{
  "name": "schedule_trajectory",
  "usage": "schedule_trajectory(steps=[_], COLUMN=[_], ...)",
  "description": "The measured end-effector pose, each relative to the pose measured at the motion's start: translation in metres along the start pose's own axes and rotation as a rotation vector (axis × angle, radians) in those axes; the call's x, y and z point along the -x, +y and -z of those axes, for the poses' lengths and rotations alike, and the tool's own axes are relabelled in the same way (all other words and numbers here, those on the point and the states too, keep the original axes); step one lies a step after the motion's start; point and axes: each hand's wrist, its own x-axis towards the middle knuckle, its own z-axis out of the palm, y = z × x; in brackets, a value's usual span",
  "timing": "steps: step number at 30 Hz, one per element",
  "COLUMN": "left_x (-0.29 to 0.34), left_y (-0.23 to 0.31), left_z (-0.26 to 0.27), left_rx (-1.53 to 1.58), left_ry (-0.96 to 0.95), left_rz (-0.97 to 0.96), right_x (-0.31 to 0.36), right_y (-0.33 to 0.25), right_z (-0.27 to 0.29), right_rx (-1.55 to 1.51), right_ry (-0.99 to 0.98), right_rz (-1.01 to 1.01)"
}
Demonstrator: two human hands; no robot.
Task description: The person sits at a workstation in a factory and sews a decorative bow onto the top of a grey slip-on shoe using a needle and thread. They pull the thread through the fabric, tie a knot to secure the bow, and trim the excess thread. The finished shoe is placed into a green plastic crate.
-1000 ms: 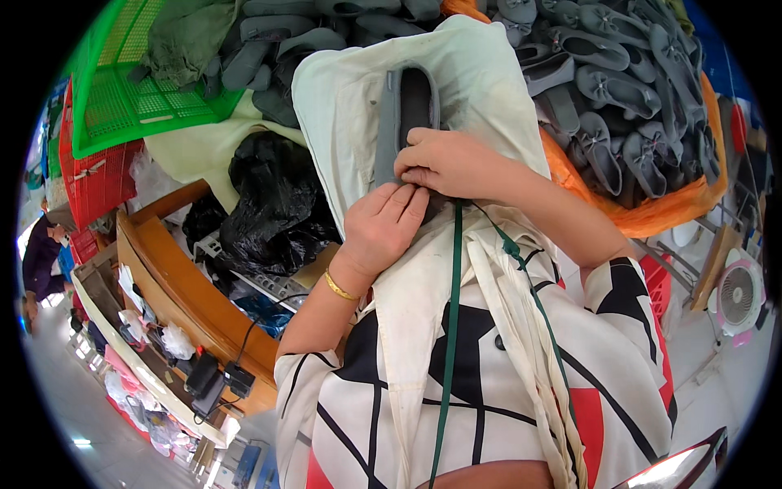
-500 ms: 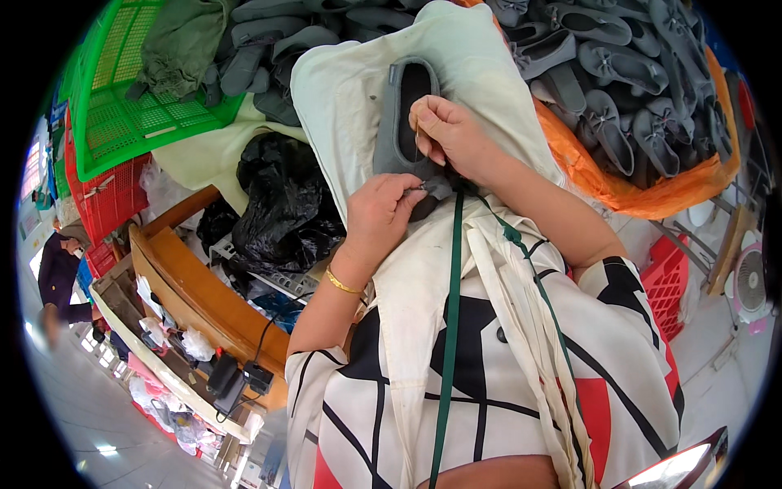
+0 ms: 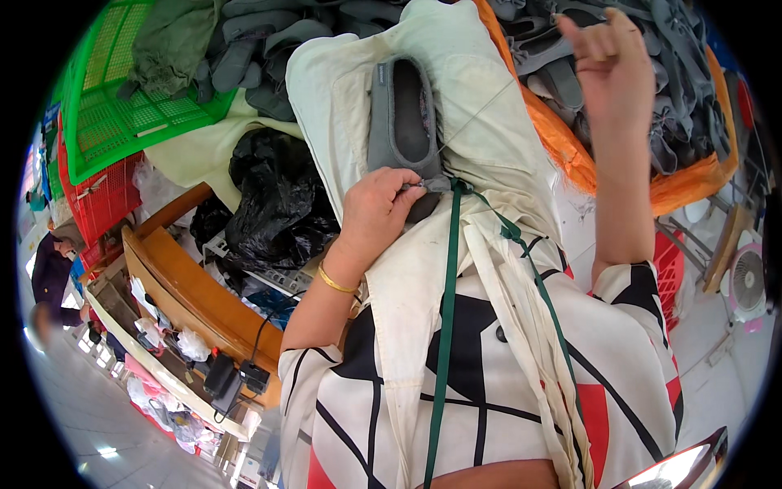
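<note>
Left fingers (image 3: 399,177) grip the near end of 1 grey shoe (image 3: 405,122) on white cloth (image 3: 481,90). Raised right fingers (image 3: 603,42) curl; contents indeterminate. Green basket (image 3: 106,130) at left.

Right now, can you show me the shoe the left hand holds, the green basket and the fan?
Shoe (image 3: 412,126): head view, on its dark inside.
Green basket (image 3: 114,126): head view, on its plastic mesh.
Fan (image 3: 749,281): head view, on its round front.
</note>
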Motion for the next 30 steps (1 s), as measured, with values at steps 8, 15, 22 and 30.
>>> schedule_trajectory(steps=[8, 15, 22, 30], left_x=[0.001, 0.010, 0.013, 0.016], left_y=[0.011, 0.000, -0.003, -0.008], left_z=[0.001, -0.007, -0.017, -0.019], left_rx=[0.067, 0.071, 0.065, 0.058], left_ry=[0.016, 0.111, 0.218, 0.216], left_rz=[0.147, 0.081, 0.037, 0.030], right_x=[0.094, 0.119, 0.124, 0.122], right_y=[0.117, 0.124, 0.124, 0.123], right_z=[-0.027, -0.022, -0.022, -0.025], right_rx=[1.325, 1.682, 1.747, 1.781], right_ry=[-0.409, -0.654, -0.704, -0.739], right_rz=[-0.403, -0.252, -0.132, -0.141])
